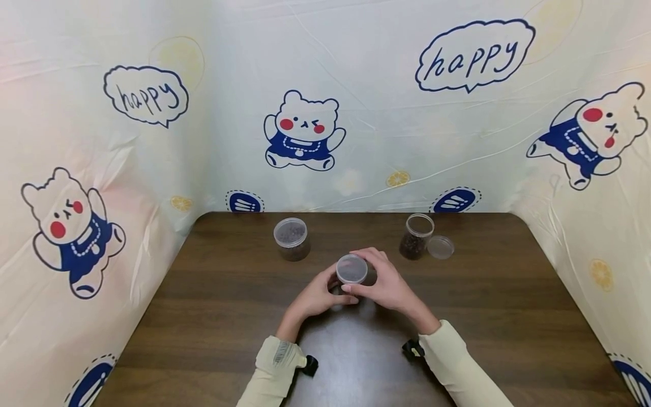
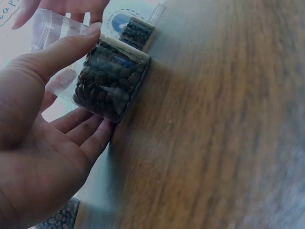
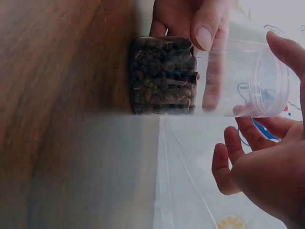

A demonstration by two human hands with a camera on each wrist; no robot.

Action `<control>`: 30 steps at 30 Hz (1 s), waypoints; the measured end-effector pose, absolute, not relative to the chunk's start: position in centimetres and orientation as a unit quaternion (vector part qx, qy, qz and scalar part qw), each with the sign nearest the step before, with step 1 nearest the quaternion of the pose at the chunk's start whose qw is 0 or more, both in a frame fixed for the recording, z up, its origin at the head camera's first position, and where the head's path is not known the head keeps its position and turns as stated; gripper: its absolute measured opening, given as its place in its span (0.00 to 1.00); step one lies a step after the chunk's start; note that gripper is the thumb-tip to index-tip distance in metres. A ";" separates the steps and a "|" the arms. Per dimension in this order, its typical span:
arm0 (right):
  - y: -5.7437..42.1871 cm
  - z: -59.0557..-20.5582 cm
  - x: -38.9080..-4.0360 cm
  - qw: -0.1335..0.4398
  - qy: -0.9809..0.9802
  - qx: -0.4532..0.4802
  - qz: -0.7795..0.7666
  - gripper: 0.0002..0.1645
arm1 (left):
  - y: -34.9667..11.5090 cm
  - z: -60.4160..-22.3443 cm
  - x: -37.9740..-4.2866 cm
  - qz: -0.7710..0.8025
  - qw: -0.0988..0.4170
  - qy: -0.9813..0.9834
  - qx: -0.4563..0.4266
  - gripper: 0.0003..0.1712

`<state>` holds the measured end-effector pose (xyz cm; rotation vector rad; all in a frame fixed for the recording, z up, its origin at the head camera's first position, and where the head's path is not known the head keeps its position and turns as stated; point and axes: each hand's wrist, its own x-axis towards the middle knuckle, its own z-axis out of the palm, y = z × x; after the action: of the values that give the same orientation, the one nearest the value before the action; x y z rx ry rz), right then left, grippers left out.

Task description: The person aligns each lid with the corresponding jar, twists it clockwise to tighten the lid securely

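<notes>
A clear plastic jar (image 3: 164,76), about half filled with dark coffee beans, stands upright on the table near the middle. Its clear lid (image 1: 351,269) sits on top. My left hand (image 1: 317,294) holds the jar's side, thumb on the near side and fingers on the far side. From the right, my right hand (image 1: 386,282) grips the lid's rim between thumb and fingers; in the right wrist view some of its fingers hang below the rim. Whether the lid is screwed tight cannot be told.
Farther back on the left stands another lidded jar (image 1: 291,240) of dark contents. Back right is an open jar (image 1: 416,240) with dark beans, a loose clear lid (image 1: 441,247) lying beside it. A patterned curtain (image 1: 376,124) surrounds the brown wooden table (image 1: 213,316).
</notes>
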<state>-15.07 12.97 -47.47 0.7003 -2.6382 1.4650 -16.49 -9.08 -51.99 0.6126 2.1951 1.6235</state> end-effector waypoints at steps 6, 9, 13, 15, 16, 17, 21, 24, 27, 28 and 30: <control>12.5 -47.6 -14.6 0.056 -0.855 0.213 0.470 0.38 | -9.0 -52.0 -16.5 0.571 0.159 0.775 0.219 0.45; 12.0 -47.8 -14.3 0.085 -0.860 0.198 0.462 0.37 | -8.9 -51.9 -16.4 0.563 0.143 0.785 0.217 0.44; 11.2 -48.1 -13.7 0.117 -0.871 0.163 0.449 0.38 | -8.8 -51.6 -16.2 0.552 0.128 0.797 0.209 0.45; 10.9 -48.2 -13.4 0.123 -0.873 0.147 0.448 0.39 | -8.8 -51.5 -16.1 0.551 0.123 0.799 0.207 0.45; 10.7 -48.2 -13.2 0.122 -0.872 0.139 0.452 0.39 | -8.7 -51.5 -16.1 0.551 0.121 0.800 0.205 0.45; 10.6 -48.2 -13.1 0.123 -0.872 0.134 0.454 0.39 | -8.7 -51.4 -16.1 0.551 0.119 0.800 0.204 0.44; 10.2 -48.1 -12.8 0.127 -0.869 0.123 0.462 0.40 | -8.7 -51.4 -16.1 0.546 0.111 0.806 0.201 0.43; 10.0 -48.1 -12.8 0.125 -0.872 0.118 0.458 0.40 | -8.8 -51.5 -16.1 0.541 0.113 0.809 0.201 0.44; 10.1 -48.1 -12.8 0.109 -0.875 0.115 0.458 0.42 | -8.9 -51.5 -16.1 0.534 0.121 0.812 0.200 0.45; 10.2 -48.1 -12.8 0.102 -0.876 0.114 0.458 0.43 | -8.9 -51.5 -16.1 0.533 0.126 0.812 0.200 0.45; 10.4 -48.1 -12.8 0.088 -0.877 0.114 0.459 0.45 | -9.0 -51.5 -16.1 0.534 0.137 0.810 0.200 0.46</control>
<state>-12.79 10.43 -48.09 0.3381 -2.6103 1.3652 -16.14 -8.98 -51.53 0.5798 2.3448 1.5445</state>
